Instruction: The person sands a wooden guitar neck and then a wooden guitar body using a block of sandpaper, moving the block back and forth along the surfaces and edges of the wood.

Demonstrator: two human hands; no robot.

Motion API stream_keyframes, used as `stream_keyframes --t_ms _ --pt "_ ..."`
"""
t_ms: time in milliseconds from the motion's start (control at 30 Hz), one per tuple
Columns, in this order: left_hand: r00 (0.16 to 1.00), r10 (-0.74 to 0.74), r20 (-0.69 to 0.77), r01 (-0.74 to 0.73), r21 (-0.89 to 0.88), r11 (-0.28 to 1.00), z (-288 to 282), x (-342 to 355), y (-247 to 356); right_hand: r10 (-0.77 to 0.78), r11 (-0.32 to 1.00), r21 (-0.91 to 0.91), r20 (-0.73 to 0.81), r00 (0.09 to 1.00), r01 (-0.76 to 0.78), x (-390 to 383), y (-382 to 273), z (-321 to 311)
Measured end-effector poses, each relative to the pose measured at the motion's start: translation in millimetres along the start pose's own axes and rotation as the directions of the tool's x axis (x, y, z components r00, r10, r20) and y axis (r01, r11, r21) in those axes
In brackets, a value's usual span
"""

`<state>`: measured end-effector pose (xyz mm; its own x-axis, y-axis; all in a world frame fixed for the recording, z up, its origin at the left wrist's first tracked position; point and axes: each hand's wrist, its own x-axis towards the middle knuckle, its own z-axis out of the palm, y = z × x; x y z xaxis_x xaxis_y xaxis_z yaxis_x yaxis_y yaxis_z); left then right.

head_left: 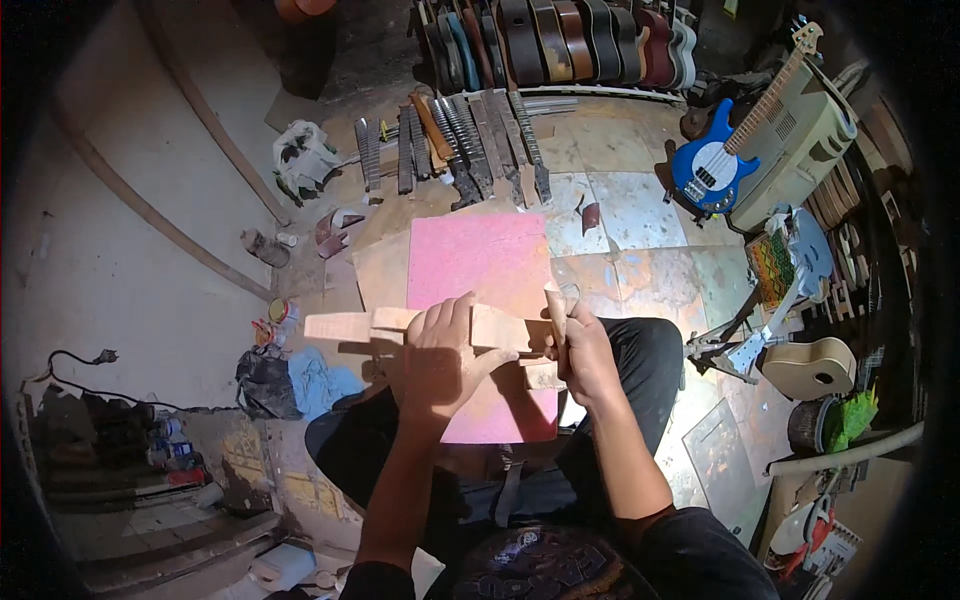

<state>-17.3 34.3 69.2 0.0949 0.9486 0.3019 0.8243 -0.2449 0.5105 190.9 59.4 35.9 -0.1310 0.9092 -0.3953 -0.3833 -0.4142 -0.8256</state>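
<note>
A pale, unpainted length of wood [497, 327], shaped like a guitar neck, lies crosswise over a pink board [470, 250] in front of me. My left hand [437, 350] is wrapped over its middle, thumb stretched to the right along it. By the right end, my right hand [588, 355] is closed around a tan, curled piece [556, 305] that looks like folded sandpaper, held against the wood. A small wooden block [541, 375] sits under that end. My fingers partly hide where the sandpaper and wood meet.
Several guitar necks [465, 135] lie on the floor ahead, before a row of guitar bodies [560, 45]. A blue bass guitar [712, 165] leans at the right. A pale guitar body [810, 367] stands nearer. Left are cloths [320, 383] and a wall [130, 220].
</note>
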Motion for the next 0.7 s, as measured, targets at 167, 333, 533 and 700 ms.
stream_keyframes --t_ms 167,333,533,700 --pt "0.994 -0.079 0.079 0.071 0.105 0.992 -3 -1 7 -0.249 0.917 -0.292 0.112 0.962 0.271 -42 -7 28" --pt "0.996 -0.084 0.031 0.081 0.096 0.992 19 -12 8 -0.502 0.438 -0.630 0.421 0.756 0.642 -42 12 17" --pt "0.985 -0.162 0.060 0.154 0.115 0.981 16 -19 14 -0.448 0.443 -0.619 0.472 0.759 0.648 -53 3 33" --pt "0.994 -0.111 -0.002 0.111 0.041 0.993 20 -25 -6 -0.482 0.348 -0.607 0.538 0.692 0.715 -63 6 38"
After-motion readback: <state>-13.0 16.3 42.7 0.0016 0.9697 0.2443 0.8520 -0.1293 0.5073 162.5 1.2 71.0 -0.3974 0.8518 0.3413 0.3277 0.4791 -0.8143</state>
